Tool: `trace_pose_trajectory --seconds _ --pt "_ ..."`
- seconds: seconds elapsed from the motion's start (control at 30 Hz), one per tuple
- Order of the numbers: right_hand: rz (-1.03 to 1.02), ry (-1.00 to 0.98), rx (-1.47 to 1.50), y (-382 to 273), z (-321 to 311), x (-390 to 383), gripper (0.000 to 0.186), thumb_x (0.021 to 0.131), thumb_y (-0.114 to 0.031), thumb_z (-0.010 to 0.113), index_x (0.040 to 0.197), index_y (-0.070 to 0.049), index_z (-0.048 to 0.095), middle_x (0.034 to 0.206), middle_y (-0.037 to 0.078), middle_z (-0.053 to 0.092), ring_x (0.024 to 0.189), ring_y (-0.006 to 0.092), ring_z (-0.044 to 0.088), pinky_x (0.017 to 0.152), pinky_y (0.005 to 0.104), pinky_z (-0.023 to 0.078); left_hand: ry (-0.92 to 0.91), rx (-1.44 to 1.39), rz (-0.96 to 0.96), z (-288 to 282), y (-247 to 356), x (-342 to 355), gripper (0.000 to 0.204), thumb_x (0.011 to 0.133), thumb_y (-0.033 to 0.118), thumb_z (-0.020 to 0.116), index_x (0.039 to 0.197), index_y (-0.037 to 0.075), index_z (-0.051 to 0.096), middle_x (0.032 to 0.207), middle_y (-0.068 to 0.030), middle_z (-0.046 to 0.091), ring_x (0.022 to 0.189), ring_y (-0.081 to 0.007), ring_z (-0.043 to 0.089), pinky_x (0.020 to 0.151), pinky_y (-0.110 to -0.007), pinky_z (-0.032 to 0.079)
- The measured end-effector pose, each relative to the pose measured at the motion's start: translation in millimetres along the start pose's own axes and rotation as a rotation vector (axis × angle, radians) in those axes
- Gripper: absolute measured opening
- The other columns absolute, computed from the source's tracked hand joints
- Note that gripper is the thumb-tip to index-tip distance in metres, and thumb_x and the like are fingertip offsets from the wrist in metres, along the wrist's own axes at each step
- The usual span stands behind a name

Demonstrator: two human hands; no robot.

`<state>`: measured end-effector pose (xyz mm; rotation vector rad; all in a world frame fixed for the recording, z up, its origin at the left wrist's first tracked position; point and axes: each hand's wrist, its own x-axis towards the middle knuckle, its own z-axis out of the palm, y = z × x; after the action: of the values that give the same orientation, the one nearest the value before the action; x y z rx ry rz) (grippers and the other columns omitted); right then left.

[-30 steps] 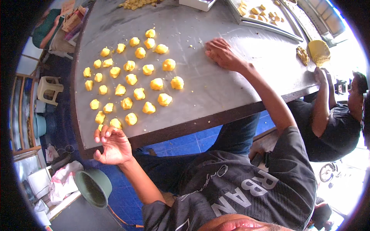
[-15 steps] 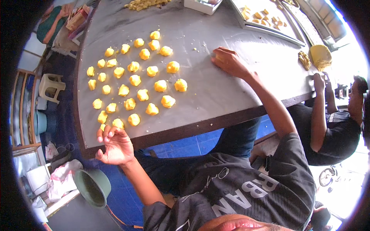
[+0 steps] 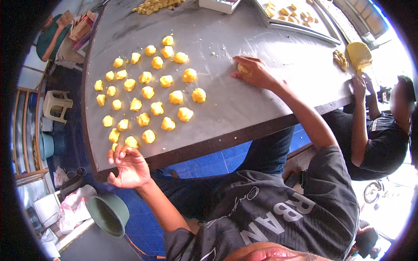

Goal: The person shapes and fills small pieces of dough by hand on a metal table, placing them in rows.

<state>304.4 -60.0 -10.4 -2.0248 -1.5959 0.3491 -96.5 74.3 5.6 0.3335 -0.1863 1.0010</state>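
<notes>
My right hand [image 3: 254, 73] is cupped over a yellow dough ball [image 3: 243, 68] on the grey tabletop [image 3: 244, 108]; the ball shows partly between thumb and fingers. Palm turned up, my left hand [image 3: 129, 168] hovers at the table's near left edge, fingers loosely bent and apart, with nothing in it. Just beyond its fingertips sits a yellow dough ball [image 3: 131, 142], and another there is partly hidden. Several more lumpy dough balls [image 3: 147, 92] spread in rough rows over the left half of the table.
At the far side lie a heap of dough pieces [image 3: 152, 6], a white box [image 3: 220, 5] and a tray [image 3: 300, 28] of shaped pieces. A co-worker [image 3: 370, 139] at the right handles a yellow container [image 3: 360, 55] beside a dough lump [image 3: 340, 60]. A green bucket [image 3: 109, 215] stands lower left.
The view has shifted slightly, so the table appears farther left. My right hand's fingers have spread a little, showing more of the dough ball. My left hand stays almost as it was.
</notes>
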Motion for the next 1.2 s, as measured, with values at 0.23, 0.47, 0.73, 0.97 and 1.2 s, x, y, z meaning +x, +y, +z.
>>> trace_pose_trajectory --seconds 0.23,0.47,0.73,0.97,1.2 --pt "-0.129 -0.014 0.088 3.1 -14.0 -2.9 0.07 0.067 -0.033 0.077 0.125 -0.007 0.046 0.126 0.015 0.047 0.116 0.0298 0.047 0.099 0.0392 0.035 -0.014 0.01 -0.02 2.4 -1.7 2.0 0.028 0.068 0.02 0.066 0.087 0.012 0.046 0.082 -0.0015 0.046 0.091 -0.0186 0.048 0.099 -0.038 0.037" --pt "-0.142 0.142 0.048 4.0 -12.2 -10.2 0.062 0.068 -0.025 0.074 0.121 -0.004 0.048 0.12 0.016 0.052 0.106 0.0306 0.054 0.091 0.0382 0.042 -0.001 0.011 -0.013 3.1 -2.9 1.9 0.028 0.068 0.02 0.066 0.086 0.013 0.045 0.081 -0.0012 0.045 0.09 -0.0182 0.047 0.099 -0.038 0.036" --pt "-0.168 0.262 0.081 2.1 -9.2 -6.4 0.066 0.07 -0.023 0.073 0.127 -0.007 0.042 0.124 0.018 0.049 0.112 0.0297 0.05 0.094 0.0382 0.041 0.013 0.006 -0.005 2.7 -1.3 1.0 0.029 0.067 0.02 0.066 0.086 0.013 0.046 0.081 -0.0008 0.045 0.089 -0.0182 0.047 0.099 -0.038 0.036" --pt "0.132 0.146 0.227 3.1 7.0 -4.3 0.053 0.077 -0.019 0.062 0.125 -0.006 0.043 0.123 0.018 0.049 0.112 0.0321 0.049 0.094 0.0396 0.041 0.009 -0.001 -0.008 1.2 0.1 0.4 0.029 0.067 0.02 0.067 0.086 0.013 0.046 0.081 -0.0009 0.045 0.089 -0.0184 0.048 0.098 -0.037 0.036" --pt "0.049 0.175 0.032 -8.8 7.3 -9.0 0.049 0.076 -0.017 0.063 0.121 -0.005 0.047 0.12 0.017 0.051 0.109 0.0319 0.05 0.093 0.039 0.039 -0.003 -0.012 -0.008 1.8 -1.2 1.0 0.027 0.069 0.02 0.065 0.086 0.012 0.046 0.082 -0.0012 0.045 0.09 -0.0188 0.048 0.098 -0.038 0.037"
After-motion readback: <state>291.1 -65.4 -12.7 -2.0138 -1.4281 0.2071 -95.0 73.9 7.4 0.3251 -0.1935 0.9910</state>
